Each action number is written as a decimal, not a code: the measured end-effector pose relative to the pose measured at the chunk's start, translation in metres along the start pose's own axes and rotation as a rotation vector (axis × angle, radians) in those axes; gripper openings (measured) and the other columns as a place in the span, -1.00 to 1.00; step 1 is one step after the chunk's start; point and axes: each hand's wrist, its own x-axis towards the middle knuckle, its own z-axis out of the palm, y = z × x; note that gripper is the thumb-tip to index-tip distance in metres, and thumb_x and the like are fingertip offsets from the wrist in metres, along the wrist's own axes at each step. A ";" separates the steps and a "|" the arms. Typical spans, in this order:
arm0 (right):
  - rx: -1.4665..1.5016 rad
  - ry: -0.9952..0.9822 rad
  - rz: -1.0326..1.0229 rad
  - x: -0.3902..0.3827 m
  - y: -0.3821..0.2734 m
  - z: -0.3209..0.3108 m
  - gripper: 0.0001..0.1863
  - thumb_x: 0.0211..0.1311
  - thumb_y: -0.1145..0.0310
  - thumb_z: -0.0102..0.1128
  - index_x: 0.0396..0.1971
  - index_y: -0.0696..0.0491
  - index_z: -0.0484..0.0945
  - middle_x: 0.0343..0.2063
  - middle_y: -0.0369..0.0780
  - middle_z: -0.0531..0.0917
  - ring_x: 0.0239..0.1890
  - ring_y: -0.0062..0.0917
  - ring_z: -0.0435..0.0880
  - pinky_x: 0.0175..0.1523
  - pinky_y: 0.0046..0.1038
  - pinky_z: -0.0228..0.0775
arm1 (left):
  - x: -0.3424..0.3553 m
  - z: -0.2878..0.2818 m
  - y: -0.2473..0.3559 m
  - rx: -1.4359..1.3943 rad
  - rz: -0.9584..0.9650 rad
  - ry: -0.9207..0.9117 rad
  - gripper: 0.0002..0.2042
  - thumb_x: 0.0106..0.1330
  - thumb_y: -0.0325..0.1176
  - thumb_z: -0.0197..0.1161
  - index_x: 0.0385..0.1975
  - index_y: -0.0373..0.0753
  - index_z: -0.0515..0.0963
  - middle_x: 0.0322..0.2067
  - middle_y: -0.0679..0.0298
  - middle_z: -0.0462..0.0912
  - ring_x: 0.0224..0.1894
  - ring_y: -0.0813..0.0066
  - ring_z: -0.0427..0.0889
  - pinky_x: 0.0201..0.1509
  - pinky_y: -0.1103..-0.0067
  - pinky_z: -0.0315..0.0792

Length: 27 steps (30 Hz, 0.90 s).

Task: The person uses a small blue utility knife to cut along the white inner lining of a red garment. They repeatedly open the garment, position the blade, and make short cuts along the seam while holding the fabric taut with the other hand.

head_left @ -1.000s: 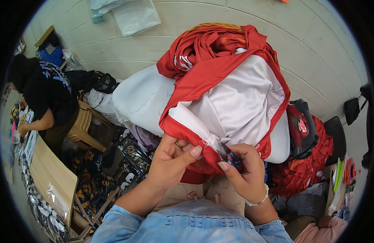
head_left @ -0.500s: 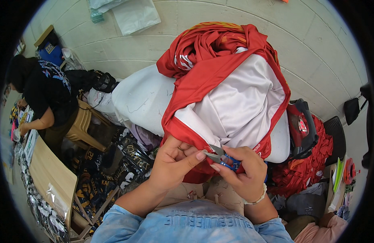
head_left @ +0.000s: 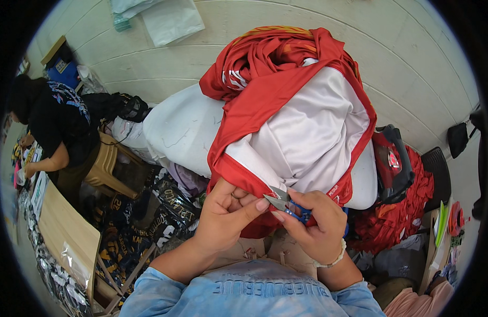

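Observation:
A red garment (head_left: 238,132) with a shiny white inner side lies heaped over a white padded board (head_left: 175,127) in front of me. My left hand (head_left: 223,214) pinches the garment's red edge between thumb and fingers. In my right hand (head_left: 318,219) are small thread snips (head_left: 294,207) with blue handles and grey blades. The blades are parted and point left, right at the red edge beside my left thumb. Whether a thread lies between them is too small to tell.
At the left a person (head_left: 54,127) in black works by a tan plastic chair (head_left: 109,164). A wooden board (head_left: 64,227) and dark printed garments (head_left: 138,227) lie nearer. On the right are a red-and-black clothes iron (head_left: 390,164) and a red cloth pile (head_left: 394,222).
The view has shifted slightly, so the garment sits a little farther left in the picture. Both hands keep their hold on the garment and the thread snips.

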 end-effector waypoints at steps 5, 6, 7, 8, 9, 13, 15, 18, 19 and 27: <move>0.008 -0.026 0.015 0.002 -0.001 0.000 -0.62 -0.15 0.43 0.48 -0.28 0.23 0.56 -0.56 -0.19 0.57 -0.61 -0.45 0.53 -0.52 -0.52 0.34 | -0.001 -0.001 0.001 -0.018 -0.037 0.010 -0.51 0.26 -0.68 0.11 0.20 -0.37 0.19 0.02 0.08 0.50 0.09 0.36 0.51 0.18 0.50 0.37; 0.017 -0.021 0.009 0.002 -0.001 -0.001 -0.62 -0.15 0.43 0.48 -0.29 0.22 0.56 -0.56 -0.19 0.57 -0.60 -0.44 0.53 -0.51 -0.52 0.34 | -0.001 -0.001 0.001 -0.023 -0.043 0.013 -0.51 0.26 -0.67 0.11 0.20 -0.37 0.19 0.01 0.08 0.50 0.09 0.36 0.51 0.18 0.50 0.37; 0.023 -0.020 0.014 0.002 -0.002 -0.001 -0.62 -0.15 0.43 0.48 -0.29 0.22 0.56 -0.56 -0.18 0.57 -0.60 -0.44 0.54 -0.51 -0.52 0.35 | -0.001 0.000 0.002 -0.028 -0.048 0.015 -0.51 0.25 -0.67 0.11 0.20 -0.37 0.19 0.01 0.08 0.50 0.09 0.36 0.51 0.18 0.50 0.37; 0.025 -0.022 0.027 0.002 -0.002 -0.001 -0.63 -0.14 0.43 0.48 -0.30 0.22 0.56 -0.56 -0.18 0.57 -0.59 -0.44 0.54 -0.50 -0.52 0.35 | -0.001 0.000 0.002 -0.024 -0.059 0.029 -0.51 0.25 -0.67 0.12 0.20 -0.37 0.19 0.01 0.08 0.51 0.08 0.36 0.51 0.18 0.50 0.38; 0.036 -0.023 0.027 0.003 -0.002 -0.001 -0.64 -0.14 0.43 0.47 -0.30 0.22 0.56 -0.55 -0.18 0.58 -0.59 -0.44 0.54 -0.49 -0.52 0.36 | -0.001 0.000 0.003 -0.031 -0.067 0.023 -0.50 0.25 -0.67 0.12 0.20 -0.37 0.19 0.01 0.09 0.51 0.08 0.37 0.51 0.17 0.51 0.38; 0.048 -0.032 0.028 0.002 0.001 -0.002 -0.68 -0.11 0.46 0.45 -0.31 0.22 0.57 -0.54 -0.15 0.59 -0.59 -0.42 0.55 -0.47 -0.53 0.39 | -0.001 0.000 0.004 -0.035 -0.105 0.060 -0.50 0.25 -0.67 0.12 0.20 -0.36 0.19 0.01 0.11 0.51 0.08 0.40 0.51 0.17 0.51 0.38; 0.044 -0.033 0.028 0.000 0.004 -0.002 -0.71 -0.07 0.47 0.42 -0.32 0.22 0.57 -0.53 -0.15 0.60 -0.57 -0.44 0.56 -0.45 -0.54 0.40 | -0.001 0.002 0.003 -0.042 -0.111 0.071 -0.50 0.25 -0.67 0.13 0.20 -0.35 0.20 0.01 0.12 0.51 0.08 0.41 0.51 0.17 0.52 0.38; 0.119 -0.001 0.122 -0.005 0.009 0.000 -0.75 0.03 0.46 0.37 -0.30 0.22 0.55 -0.51 -0.21 0.60 -0.54 -0.53 0.56 -0.42 -0.57 0.40 | 0.000 0.003 0.000 -0.056 -0.108 0.070 -0.51 0.25 -0.67 0.13 0.19 -0.34 0.21 0.01 0.14 0.51 0.07 0.42 0.52 0.16 0.52 0.38; 0.202 0.030 0.200 -0.006 0.011 0.002 -0.74 0.08 0.44 0.33 -0.26 0.22 0.53 -0.51 -0.24 0.59 -0.55 -0.56 0.54 -0.43 -0.59 0.38 | 0.000 0.003 0.000 -0.063 -0.106 0.077 -0.51 0.25 -0.68 0.13 0.18 -0.33 0.21 0.00 0.14 0.51 0.07 0.42 0.52 0.15 0.53 0.39; 0.981 0.279 0.588 -0.005 0.027 0.002 -0.65 0.35 0.29 -0.01 0.04 0.15 0.30 -0.42 -0.33 0.40 -0.49 -0.73 0.31 -0.37 -0.68 0.19 | 0.002 0.004 0.000 -0.079 -0.119 0.070 -0.53 0.25 -0.66 0.14 0.15 -0.29 0.22 -0.04 0.17 0.52 0.01 0.42 0.55 0.05 0.53 0.47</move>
